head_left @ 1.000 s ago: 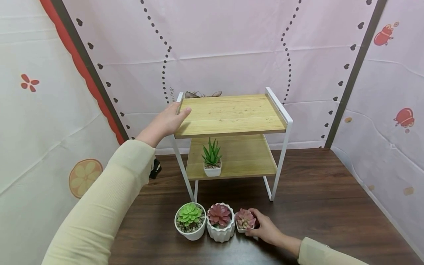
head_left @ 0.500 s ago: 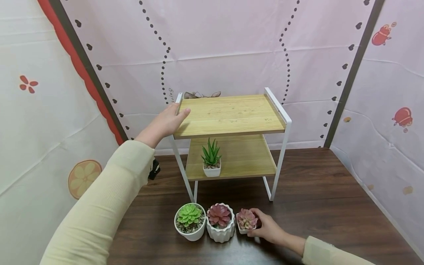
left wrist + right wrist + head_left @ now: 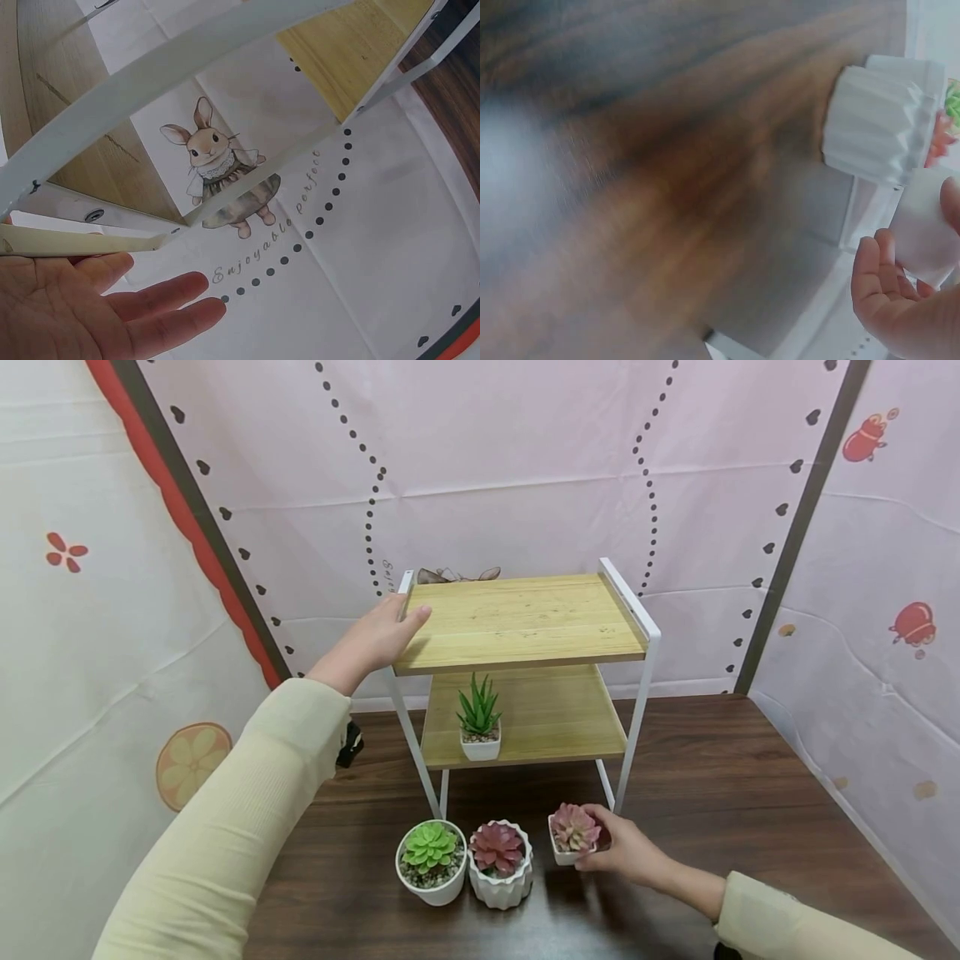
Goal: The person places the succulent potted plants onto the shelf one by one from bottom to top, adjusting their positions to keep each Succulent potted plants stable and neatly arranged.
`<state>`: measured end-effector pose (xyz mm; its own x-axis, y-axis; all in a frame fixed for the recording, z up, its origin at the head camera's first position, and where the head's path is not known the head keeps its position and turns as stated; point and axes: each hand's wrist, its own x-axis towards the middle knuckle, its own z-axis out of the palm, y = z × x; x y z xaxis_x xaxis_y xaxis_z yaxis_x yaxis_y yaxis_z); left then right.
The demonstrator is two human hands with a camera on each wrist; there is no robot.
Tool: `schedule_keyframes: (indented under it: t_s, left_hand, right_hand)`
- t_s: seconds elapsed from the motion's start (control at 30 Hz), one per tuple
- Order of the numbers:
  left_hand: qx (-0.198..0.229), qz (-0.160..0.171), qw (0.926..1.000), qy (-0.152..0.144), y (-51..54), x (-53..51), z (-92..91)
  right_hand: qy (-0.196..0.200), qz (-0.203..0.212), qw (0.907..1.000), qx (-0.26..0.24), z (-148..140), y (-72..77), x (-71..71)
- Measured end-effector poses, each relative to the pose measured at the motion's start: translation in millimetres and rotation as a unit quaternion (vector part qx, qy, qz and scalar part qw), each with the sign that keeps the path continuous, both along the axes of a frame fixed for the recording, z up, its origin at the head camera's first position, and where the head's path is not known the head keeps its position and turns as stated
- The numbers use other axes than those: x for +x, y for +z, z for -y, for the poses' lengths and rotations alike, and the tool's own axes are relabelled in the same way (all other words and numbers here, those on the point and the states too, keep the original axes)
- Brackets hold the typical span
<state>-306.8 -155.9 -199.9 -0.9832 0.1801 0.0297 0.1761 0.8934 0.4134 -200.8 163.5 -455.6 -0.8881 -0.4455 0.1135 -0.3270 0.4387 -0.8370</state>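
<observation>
My left hand (image 3: pixel 367 643) rests on the left end of the shelf's top board (image 3: pixel 525 618), thumb over the wood; the left wrist view shows this hand (image 3: pixel 112 315) with straight fingers beside the white frame (image 3: pixel 150 86). With thumb and fingers, my right hand (image 3: pixel 630 856) grips the small square white pot with a pink succulent (image 3: pixel 574 828), held above the table. In the right wrist view the hand (image 3: pixel 907 311) holds that pot (image 3: pixel 924 229) by its sides, near the ribbed white pot (image 3: pixel 874 124).
A green succulent in a round pot (image 3: pixel 431 863) and a dark red one in a ribbed pot (image 3: pixel 499 864) stand side by side before the shelf. A spiky plant (image 3: pixel 480 717) sits on the lower board (image 3: pixel 555 718). The dark wooden table (image 3: pixel 735 793) extends to the right.
My right hand has lifted the pink succulent's pot and moved it right and toward the shelf, away from the ribbed pot. My left hand has stayed in place.
</observation>
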Motion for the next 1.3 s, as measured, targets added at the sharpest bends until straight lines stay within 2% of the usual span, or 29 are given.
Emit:
schedule_keyframes:
  t_s: [0.13,0.37,0.7,1.07,1.3]
  left_hand:
    - [0.002,0.003,1.0,0.004,-0.1,0.4,-0.2]
    - [0.001,0.001,1.0,0.006,0.1,-0.3,0.4]
    - [0.002,0.0,1.0,0.003,0.1,-1.5,1.1]
    - [0.007,-0.003,1.0,0.003,-1.7,-1.9,1.7]
    - [0.01,-0.002,0.9999,0.002,-1.4,-1.1,1.2]
  right_hand:
    - [-0.002,-0.03,0.9992,0.027,-4,17.3,-1.6]
    - [0.009,-0.051,0.9984,0.023,-7,49.8,-8.6]
    - [-0.013,-0.025,0.9995,0.014,-6,88.9,-24.1]
    - [-0.026,0.04,0.9984,-0.031,2,100.4,-41.8]
    - [-0.045,0.039,0.9978,-0.027,8,102.4,-55.8]
